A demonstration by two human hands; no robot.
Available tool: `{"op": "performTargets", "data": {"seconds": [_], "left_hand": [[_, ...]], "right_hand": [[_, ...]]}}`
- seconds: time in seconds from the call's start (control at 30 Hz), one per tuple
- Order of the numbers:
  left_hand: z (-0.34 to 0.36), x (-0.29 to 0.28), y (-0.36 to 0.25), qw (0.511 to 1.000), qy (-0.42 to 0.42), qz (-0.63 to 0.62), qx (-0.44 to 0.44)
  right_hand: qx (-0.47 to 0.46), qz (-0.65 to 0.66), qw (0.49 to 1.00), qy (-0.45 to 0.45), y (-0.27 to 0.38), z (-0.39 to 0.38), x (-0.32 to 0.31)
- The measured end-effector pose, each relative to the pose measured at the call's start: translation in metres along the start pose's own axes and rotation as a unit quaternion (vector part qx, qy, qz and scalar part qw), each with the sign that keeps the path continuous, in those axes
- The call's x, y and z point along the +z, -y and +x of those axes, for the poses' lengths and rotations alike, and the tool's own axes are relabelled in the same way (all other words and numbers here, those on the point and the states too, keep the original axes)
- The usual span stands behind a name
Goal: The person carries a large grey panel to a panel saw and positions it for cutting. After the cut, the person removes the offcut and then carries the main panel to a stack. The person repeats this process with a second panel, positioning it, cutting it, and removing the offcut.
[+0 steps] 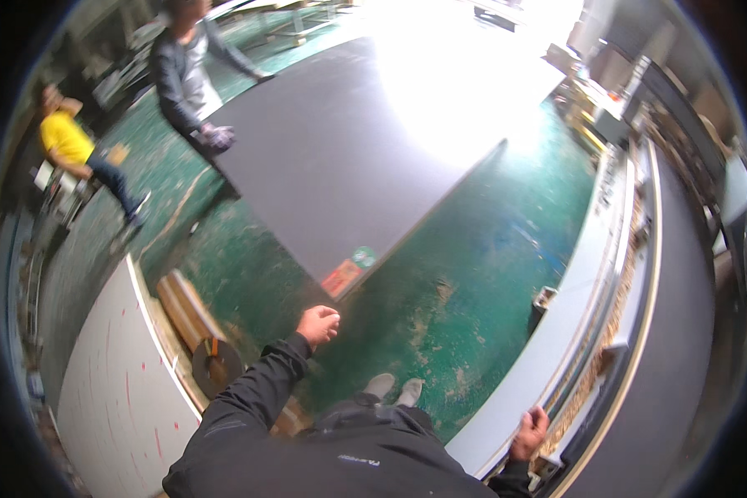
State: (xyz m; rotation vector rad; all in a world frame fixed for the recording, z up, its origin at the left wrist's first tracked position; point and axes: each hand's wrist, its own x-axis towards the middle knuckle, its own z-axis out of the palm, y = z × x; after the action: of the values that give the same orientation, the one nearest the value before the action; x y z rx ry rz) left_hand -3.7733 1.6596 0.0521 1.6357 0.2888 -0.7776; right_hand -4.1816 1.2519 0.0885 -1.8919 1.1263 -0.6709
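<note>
My left hand (319,324) is held out in front of me with its fingers loosely curled and nothing visible in them. Just beyond it lies the near corner of a large dark grey board (324,166), which has a red-and-green label (346,274) on that corner. At the board's far left side a person in a grey top (177,79) has gloved hands at its edge. Low on the right, my right hand (529,433) is over the edge of a long machine bed (548,349), fingers curled in. Whether it touches the bed I cannot tell.
Wood shavings (610,319) fill a channel along the machine, beside another dark panel (672,349). A pale panel with red marks (116,373) stands on my left, next to a wooden block (187,307). A person in yellow (66,139) is far left. The floor (465,307) is green.
</note>
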Motion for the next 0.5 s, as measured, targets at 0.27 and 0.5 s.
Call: {"op": "performTargets", "data": {"seconds": [0.27,0.5], "left_hand": [[-0.065,-0.084,0.055,0.957,-0.188,-0.221,0.012],[-0.097,-0.153,0.093,0.913,-0.28,-0.294,0.027]], "right_hand": [[0.269,0.179,0.854,0.409,0.053,0.083,0.285],[0.364,0.16,0.783,0.478,0.092,0.09,0.443]]}}
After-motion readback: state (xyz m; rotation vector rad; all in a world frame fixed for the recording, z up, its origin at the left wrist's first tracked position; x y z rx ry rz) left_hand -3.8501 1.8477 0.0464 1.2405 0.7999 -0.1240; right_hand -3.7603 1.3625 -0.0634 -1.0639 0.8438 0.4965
